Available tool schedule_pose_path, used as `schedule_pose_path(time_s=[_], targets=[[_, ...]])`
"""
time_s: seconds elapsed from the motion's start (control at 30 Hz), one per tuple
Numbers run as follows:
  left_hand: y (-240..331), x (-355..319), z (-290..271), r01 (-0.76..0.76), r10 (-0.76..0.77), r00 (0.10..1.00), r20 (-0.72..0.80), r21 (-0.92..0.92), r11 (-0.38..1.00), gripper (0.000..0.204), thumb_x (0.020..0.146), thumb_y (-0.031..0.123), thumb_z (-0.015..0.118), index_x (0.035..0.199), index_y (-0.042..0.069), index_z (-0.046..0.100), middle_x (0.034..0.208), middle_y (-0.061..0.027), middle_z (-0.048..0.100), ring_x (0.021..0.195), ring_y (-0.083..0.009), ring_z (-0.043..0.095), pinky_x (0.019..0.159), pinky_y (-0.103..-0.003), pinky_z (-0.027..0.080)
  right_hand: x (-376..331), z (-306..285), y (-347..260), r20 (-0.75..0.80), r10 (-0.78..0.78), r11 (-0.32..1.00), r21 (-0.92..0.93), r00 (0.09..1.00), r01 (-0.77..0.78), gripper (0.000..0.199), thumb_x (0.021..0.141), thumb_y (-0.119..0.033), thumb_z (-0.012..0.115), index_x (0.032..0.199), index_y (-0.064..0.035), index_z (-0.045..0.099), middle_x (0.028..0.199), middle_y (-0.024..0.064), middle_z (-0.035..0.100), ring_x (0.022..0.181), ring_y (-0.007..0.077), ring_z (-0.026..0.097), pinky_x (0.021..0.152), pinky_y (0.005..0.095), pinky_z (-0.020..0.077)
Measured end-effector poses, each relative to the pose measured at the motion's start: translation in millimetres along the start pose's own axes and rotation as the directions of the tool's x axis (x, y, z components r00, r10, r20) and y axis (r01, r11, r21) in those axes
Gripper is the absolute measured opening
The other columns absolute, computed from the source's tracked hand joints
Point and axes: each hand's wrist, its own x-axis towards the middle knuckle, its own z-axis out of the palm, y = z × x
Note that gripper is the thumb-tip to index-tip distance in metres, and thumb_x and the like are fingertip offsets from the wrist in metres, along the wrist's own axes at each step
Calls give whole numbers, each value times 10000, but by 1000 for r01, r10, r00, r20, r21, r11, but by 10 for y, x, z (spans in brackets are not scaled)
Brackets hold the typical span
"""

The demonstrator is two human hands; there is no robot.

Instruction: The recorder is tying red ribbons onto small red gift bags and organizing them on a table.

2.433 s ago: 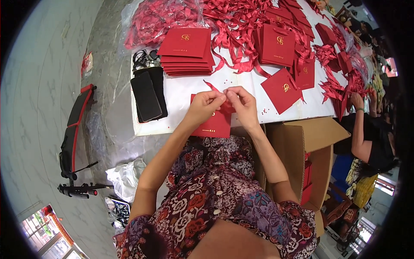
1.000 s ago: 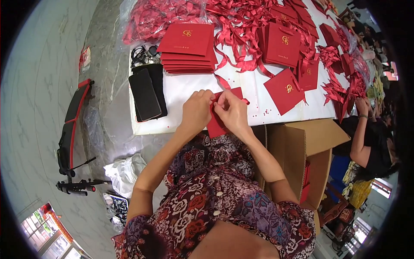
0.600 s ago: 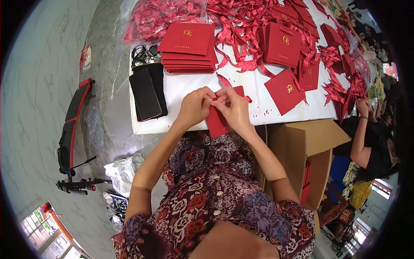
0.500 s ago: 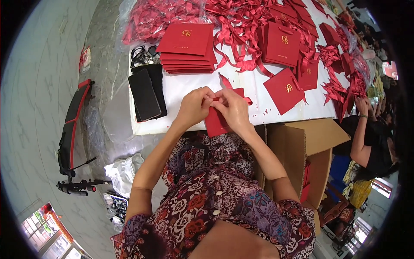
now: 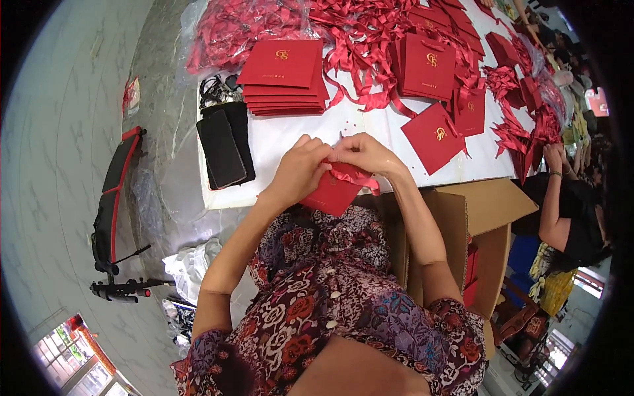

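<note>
A small red paper bag point(image 5: 332, 196) is tilted at the table's near edge, just above my lap. My left hand point(image 5: 300, 170) is closed around its upper left side. The fingers of my right hand point(image 5: 367, 156) are pinched together at the bag's top edge, meeting my left fingertips. A red ribbon point(image 5: 356, 179) comes out from under the fingers and trails across the bag to the right. What lies exactly between the fingertips is hidden. A thin dark tip, too small to name, shows just beyond my right fingers.
Flat red bags are stacked point(image 5: 281, 66) at the back left, beside a black phone point(image 5: 221, 148). Loose red ribbons point(image 5: 360, 66) are heaped behind. More red bags point(image 5: 429, 69) lie to the right. An open cardboard box point(image 5: 489, 201) stands at my right; a co-worker's arm point(image 5: 551, 204) is beyond.
The bag has turned and tilted in my hands. My right hand has swung up and outward, wrist bent. The ribbon now lies across the bag's front.
</note>
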Motion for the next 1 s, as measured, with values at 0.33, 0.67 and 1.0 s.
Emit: schedule_pose_path(time_s=[0.33, 0.67, 1.0], targets=[[-77, 10, -1, 55, -56, 998, -13, -36, 998, 132, 778, -5, 702, 874, 47, 629, 811, -100, 619, 802, -293, 559, 733, -383, 468, 334, 41, 256, -350, -23, 979, 184, 936, 93, 198, 857, -178, 735, 850, 20, 737, 726, 20, 687, 638, 67, 580, 591, 237, 460], [-517, -48, 197, 218, -202, 942, -269, 29, 976, 118, 839, 90, 696, 949, 45, 693, 837, -112, 653, 702, -252, 634, 657, -337, 505, 243, -198, 240, -637, -184, 913, -393, 749, -111, 302, 874, -327, 698, 921, -30, 729, 813, 127, 712, 745, 285, 679, 674, 387, 508], [-604, 377, 515, 397, -347, 917, -197, 355, 846, 222, 801, 231, 748, 918, 52, 686, 859, -126, 695, 806, -312, 687, 703, -428, 520, 620, -25, 118, -565, -263, 825, -552, 782, -121, 288, 797, -305, 763, 795, -26, 696, 751, 141, 688, 727, 320, 681, 667, 414, 517]])
